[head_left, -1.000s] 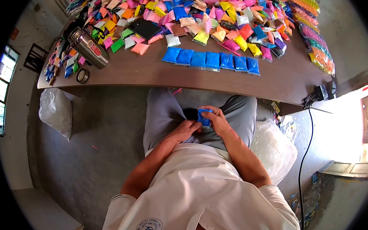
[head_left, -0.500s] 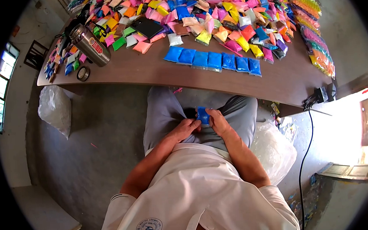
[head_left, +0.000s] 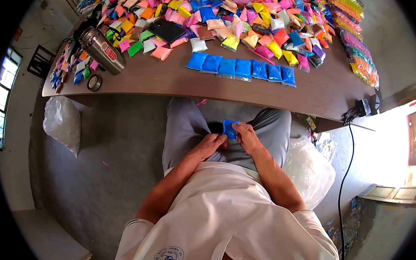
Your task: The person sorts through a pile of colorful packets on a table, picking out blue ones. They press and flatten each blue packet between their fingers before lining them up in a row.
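A small blue packet [head_left: 229,128] is held above my lap, between my two hands. My right hand [head_left: 247,136] grips its right side, thumb on top. My left hand [head_left: 211,145] is closed at the packet's lower left corner, its fingertips pinching the edge; part of its fingers is hidden. Beyond my knees, on the table's near side, lies a row of several similar blue packets [head_left: 241,69], side by side.
Many colourful packets [head_left: 183,11] cover the back of the brown table [head_left: 144,79]. A steel flask [head_left: 102,50], its lid [head_left: 94,82] and a black flat device [head_left: 166,31] are there too. Clear plastic bags [head_left: 309,169] stand on the floor. A black cable [head_left: 349,169] hangs at right.
The blue packet has shifted slightly and tilted in my hands, showing more flat. My right hand has turned a little; the row on the table is unchanged.
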Demonstrator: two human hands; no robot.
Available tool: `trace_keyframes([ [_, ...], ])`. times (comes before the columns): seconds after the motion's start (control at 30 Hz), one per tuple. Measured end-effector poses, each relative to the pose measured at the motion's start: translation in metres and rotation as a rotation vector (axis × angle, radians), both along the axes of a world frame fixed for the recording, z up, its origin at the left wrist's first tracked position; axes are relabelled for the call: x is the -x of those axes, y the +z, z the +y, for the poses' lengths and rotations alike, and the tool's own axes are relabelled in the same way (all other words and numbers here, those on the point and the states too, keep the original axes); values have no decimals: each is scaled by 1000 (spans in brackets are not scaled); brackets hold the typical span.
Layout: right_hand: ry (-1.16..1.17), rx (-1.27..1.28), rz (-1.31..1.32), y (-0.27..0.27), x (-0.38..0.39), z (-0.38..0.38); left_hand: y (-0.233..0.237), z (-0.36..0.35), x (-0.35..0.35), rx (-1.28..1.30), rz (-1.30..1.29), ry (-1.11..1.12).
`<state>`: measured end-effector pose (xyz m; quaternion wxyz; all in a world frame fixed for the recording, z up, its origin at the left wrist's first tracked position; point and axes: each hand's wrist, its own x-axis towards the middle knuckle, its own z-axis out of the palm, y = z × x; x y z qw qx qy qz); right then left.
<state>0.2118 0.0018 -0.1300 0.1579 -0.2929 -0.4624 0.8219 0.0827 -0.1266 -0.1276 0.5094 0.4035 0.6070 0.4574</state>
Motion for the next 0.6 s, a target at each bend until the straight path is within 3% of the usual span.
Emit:
trace_keyframes([
  [0.6, -40, 2, 28, 11, 3, -3, 1, 0, 0, 13, 13, -28],
])
